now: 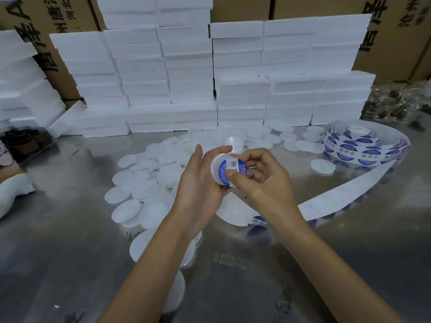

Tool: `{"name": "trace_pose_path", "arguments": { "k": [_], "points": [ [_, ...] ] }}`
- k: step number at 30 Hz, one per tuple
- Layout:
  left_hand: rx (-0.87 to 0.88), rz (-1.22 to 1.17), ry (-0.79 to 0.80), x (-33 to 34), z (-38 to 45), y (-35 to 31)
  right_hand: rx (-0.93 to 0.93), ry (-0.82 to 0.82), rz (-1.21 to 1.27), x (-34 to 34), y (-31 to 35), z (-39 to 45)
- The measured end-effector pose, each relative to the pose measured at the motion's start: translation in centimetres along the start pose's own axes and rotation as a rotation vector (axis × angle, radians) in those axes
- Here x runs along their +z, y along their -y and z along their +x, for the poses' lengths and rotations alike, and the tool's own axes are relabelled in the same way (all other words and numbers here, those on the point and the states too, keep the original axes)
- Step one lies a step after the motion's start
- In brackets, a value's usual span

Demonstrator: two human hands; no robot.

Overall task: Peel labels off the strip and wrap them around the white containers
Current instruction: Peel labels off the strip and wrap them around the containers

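My left hand [199, 183] grips a small round white container [218, 165] above the middle of the metal table. A blue and white label [227, 172] lies on the container's face. My right hand [261, 176] curls against it, the thumb pressing on the label. The label strip [349, 194] runs from below my right wrist to a loose coil [366, 146] at the right, with blue labels on it. Several unlabelled white containers [144, 183] lie scattered on the table.
Stacks of white foam boxes [186, 89] line the back of the steel table [58, 252], with cardboard cartons [396, 31] behind them. A clear bag of items [396, 103] sits at the far right. More foam boxes and a dark object stand at the left edge.
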State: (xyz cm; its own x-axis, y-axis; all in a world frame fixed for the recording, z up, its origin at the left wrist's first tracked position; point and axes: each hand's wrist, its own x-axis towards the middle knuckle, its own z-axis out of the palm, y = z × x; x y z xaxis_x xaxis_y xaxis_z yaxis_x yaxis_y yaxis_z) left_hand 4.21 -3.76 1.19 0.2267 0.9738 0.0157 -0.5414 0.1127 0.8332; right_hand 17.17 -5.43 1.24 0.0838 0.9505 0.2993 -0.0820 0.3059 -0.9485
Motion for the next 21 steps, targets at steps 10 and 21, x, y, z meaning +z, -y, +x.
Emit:
{"name": "trace_pose_path", "arguments": {
  "k": [10,21],
  "points": [
    [0.028,0.079,0.037,1.2,-0.3,0.5,-0.038,-0.054,-0.018,-0.2,-0.5,-0.1],
    [0.075,0.061,0.023,1.6,-0.6,0.8,-0.188,-0.154,-0.489,-1.2,-1.8,0.1]
  ]
}}
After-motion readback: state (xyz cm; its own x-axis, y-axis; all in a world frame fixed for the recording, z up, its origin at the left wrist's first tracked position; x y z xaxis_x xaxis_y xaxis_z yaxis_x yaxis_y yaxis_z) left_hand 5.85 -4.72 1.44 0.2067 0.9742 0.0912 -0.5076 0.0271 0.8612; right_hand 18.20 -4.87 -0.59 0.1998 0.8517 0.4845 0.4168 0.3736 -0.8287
